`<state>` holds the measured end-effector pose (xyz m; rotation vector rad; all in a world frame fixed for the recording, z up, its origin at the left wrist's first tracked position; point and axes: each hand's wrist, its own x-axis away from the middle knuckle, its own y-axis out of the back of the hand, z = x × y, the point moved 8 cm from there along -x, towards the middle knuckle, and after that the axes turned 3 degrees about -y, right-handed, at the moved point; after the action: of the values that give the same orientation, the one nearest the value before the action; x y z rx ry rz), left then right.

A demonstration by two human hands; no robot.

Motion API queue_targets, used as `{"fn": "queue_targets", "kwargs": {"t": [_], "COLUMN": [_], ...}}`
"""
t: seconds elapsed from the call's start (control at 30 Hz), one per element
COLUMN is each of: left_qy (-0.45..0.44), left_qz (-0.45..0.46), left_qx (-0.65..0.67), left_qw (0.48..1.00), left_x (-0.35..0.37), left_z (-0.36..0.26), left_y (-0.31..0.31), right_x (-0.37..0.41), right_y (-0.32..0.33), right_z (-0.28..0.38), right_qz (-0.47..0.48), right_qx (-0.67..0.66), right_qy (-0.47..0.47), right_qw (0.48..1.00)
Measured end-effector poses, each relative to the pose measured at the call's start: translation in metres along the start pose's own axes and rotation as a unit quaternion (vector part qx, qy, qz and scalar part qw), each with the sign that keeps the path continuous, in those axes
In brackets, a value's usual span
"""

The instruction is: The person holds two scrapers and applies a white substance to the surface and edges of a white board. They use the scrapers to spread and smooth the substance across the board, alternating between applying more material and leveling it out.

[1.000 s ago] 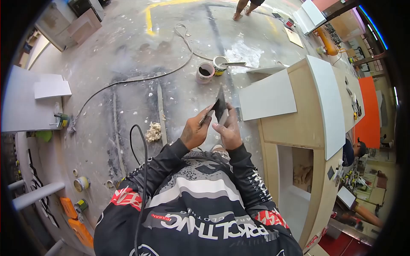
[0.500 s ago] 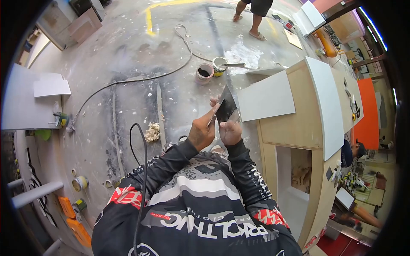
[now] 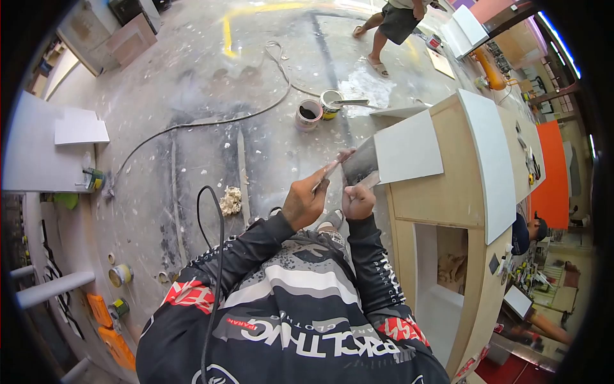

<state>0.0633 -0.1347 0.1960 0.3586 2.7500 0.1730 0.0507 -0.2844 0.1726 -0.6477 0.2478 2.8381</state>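
Observation:
In front of my chest I hold a dark flat sheet [image 3: 361, 161] at the left end of a white panel [image 3: 409, 147]. My left hand [image 3: 306, 197] is closed on a thin flat tool [image 3: 325, 176], its upper end against the sheet's left edge. My right hand [image 3: 359, 200] is a closed fist at the sheet's lower edge, with a small light blade [image 3: 370, 179] at its fingers. The white panel lies beside a pale wooden cabinet [image 3: 441, 185].
Two open cans [image 3: 309, 115] stand on the floor beyond my hands, a flat tool across one. A cable [image 3: 211, 121] curves over the floor at the left. A person [image 3: 384, 38] is at the top; another [image 3: 529, 232] is at the right.
Both my hands and the dark sheet have moved slightly right, and the sheet has tilted to look lighter. The person at the top has shifted and more of their body shows.

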Motion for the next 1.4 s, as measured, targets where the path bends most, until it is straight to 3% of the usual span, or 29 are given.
{"fn": "queue_targets", "kwargs": {"t": [0.07,0.17,0.23,0.27,0.33,0.37,0.4,0.47,0.5,0.53,0.57,0.63,0.73,0.77,0.83,0.87,0.9,0.93,1.0,1.03,1.07,1.1,1.13,1.2,1.23,1.3,1.33,1.37,1.4], "left_qy": [0.006,-0.011,0.004,0.019,-0.01,-0.012,0.044,0.125,0.118,0.093,0.076,0.101,0.11,0.099,0.082,0.083,0.084,0.152,0.167,0.178,0.138,0.137,0.126,0.117,0.114,0.046,0.258,0.24,0.216], "left_qz": [0.034,0.012,0.025,0.032,0.044,0.075,0.03,0.04,0.033,0.022,0.007,0.043,0.063,0.058,0.028,0.017,0.006,0.092,0.092,0.095,0.063,0.067,0.042,0.055,0.089,0.107,-0.012,-0.039,-0.067], "left_qx": [0.016,-0.006,0.009,0.002,-0.027,-0.033,0.015,-0.012,0.027,0.032,0.04,0.016,-0.026,-0.035,0.01,0.021,0.031,0.046,0.018,-0.006,-0.005,-0.002,0.011,-0.001,-0.022,-0.068,0.229,0.212,0.161], "left_qw": [0.999,1.0,1.0,0.999,0.999,0.997,0.998,0.991,0.992,0.995,0.996,0.994,0.992,0.993,0.996,0.996,0.996,0.983,0.981,0.979,0.988,0.988,0.991,0.992,0.989,0.991,0.938,0.947,0.961], "left_x": [0.001,-0.005,0.0,0.002,0.008,0.008,0.015,0.017,0.016,0.014,0.016,0.02,0.017,0.012,0.013,0.016,0.017,0.023,0.02,0.013,0.009,0.009,0.009,0.013,0.014,0.005,0.008,0.002,-0.002], "left_z": [-0.001,0.017,0.027,0.014,0.003,-0.004,0.023,0.062,0.061,0.049,0.037,0.029,0.044,0.05,0.033,0.023,0.017,0.054,0.065,0.069,0.053,0.041,0.027,0.025,0.036,0.085,0.107,0.095,0.105], "left_y": [-0.005,0.0,-0.002,0.0,-0.006,-0.015,-0.014,-0.005,-0.001,0.001,0.004,-0.005,-0.009,-0.008,-0.014,-0.015,-0.013,-0.025,-0.02,-0.021,-0.018,-0.019,-0.015,-0.016,-0.025,-0.021,-0.018,-0.008,0.009], "right_x": [0.004,0.03,0.031,0.032,0.01,0.005,0.006,0.007,0.009,0.025,0.029,0.03,0.031,0.041,0.046,0.031,0.034,0.037,0.037,0.041,0.038,0.044,0.042,0.031,0.033,0.046,0.044,0.043,0.045], "right_y": [-0.013,-0.015,-0.013,-0.011,-0.017,-0.024,-0.03,-0.017,-0.022,-0.032,-0.028,-0.04,-0.038,-0.034,-0.013,0.002,-0.007,-0.016,-0.021,-0.02,-0.003,-0.002,0.002,-0.004,-0.032,-0.041,-0.033,-0.024,-0.025], "right_z": [0.004,0.017,-0.022,-0.041,-0.016,-0.005,0.008,-0.003,-0.027,-0.044,-0.051,-0.056,-0.037,-0.054,-0.076,-0.061,-0.056,-0.051,-0.027,-0.031,-0.051,-0.066,-0.065,-0.057,-0.041,-0.046,-0.039,-0.027,-0.036], "right_qz": [0.039,0.068,0.2,0.292,0.264,0.138,0.023,-0.071,0.037,0.144,0.126,0.118,0.105,0.132,0.212,0.126,0.117,0.108,0.036,0.064,0.063,0.13,0.125,0.044,0.068,0.117,0.143,0.169,0.171], "right_qx": [-0.108,0.145,0.186,0.248,0.12,0.018,-0.07,-0.041,-0.146,-0.246,-0.242,-0.139,-0.006,-0.167,-0.077,-0.091,-0.108,-0.126,-0.008,-0.127,0.085,-0.102,-0.146,-0.193,-0.16,0.097,0.047,-0.002,-0.001], "right_qy": [-0.087,0.155,0.006,-0.093,-0.152,-0.103,-0.027,-0.035,-0.2,-0.355,-0.353,-0.197,-0.145,-0.303,-0.41,-0.27,-0.271,-0.271,-0.157,-0.281,-0.007,-0.294,-0.355,-0.278,-0.219,-0.205,-0.314,-0.417,-0.417], "right_qw": [0.99,0.975,0.962,0.919,0.945,0.985,0.997,0.996,0.968,0.89,0.895,0.963,0.984,0.929,0.884,0.95,0.949,0.948,0.987,0.949,0.994,0.942,0.915,0.94,0.96,0.967,0.937,0.893,0.893]}}
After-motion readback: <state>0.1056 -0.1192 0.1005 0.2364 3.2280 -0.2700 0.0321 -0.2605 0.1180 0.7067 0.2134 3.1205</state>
